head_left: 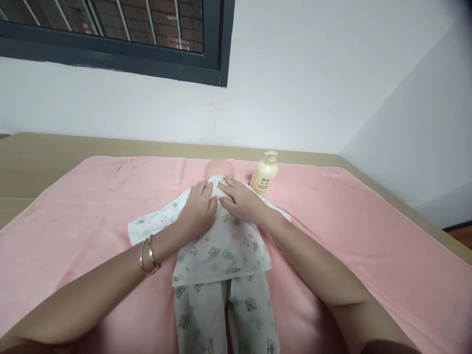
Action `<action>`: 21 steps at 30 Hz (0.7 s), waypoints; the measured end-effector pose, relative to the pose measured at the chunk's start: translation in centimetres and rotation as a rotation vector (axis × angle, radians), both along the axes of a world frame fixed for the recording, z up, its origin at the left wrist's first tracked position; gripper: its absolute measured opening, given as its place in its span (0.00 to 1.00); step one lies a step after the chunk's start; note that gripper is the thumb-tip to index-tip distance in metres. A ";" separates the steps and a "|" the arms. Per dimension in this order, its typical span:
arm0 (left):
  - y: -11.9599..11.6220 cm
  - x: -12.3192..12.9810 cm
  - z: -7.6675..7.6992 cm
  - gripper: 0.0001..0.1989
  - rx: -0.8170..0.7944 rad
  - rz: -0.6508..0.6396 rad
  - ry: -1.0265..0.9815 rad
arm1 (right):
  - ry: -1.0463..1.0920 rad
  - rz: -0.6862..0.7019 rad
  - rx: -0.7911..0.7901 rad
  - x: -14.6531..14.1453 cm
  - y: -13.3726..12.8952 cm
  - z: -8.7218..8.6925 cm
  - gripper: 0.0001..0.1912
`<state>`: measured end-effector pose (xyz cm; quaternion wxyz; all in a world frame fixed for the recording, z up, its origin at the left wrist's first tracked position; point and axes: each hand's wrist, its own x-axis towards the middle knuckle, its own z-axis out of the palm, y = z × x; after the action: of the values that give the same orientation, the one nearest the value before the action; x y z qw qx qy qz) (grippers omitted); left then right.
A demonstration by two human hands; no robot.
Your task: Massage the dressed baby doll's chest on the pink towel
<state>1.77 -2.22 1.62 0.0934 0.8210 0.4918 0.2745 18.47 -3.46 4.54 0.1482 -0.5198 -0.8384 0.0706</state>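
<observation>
A baby doll (219,168) lies on its back, its head toward the wall. It wears a white long-sleeved top (224,250) printed with small green animals, and matching trousers (250,309). My left hand (198,206) rests open on the left side of the top's chest, fingers pointing toward the neck. On the other side of the chest, my right hand (243,199) lies open with its fingers spread on the cloth near the collar. Most of the doll's face and arms are hidden by the clothing, the hands or the angle.
A cream pump bottle (264,174) stands just right of the doll's head. Under everything spreads a pink blanket (99,206) over a wooden surface (47,152). Behind are a white wall (287,88) and a dark-framed window (212,44).
</observation>
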 end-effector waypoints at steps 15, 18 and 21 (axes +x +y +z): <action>0.2 -0.9 -1.2 0.20 0.127 -0.106 0.094 | 0.122 -0.139 -0.045 -0.8 0.3 -0.9 0.32; 1.1 -1.1 -0.8 0.19 0.048 -0.072 0.027 | 0.077 -0.132 0.024 -1.5 -1.0 -1.2 0.31; 2.3 -1.5 0.1 0.18 -0.085 -0.048 -0.062 | 0.027 -0.048 0.151 -2.4 -2.9 -1.5 0.29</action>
<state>0.30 0.11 1.68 0.1498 0.8189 0.4801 0.2765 16.08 -6.41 3.06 0.1999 -0.5262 -0.8265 0.0108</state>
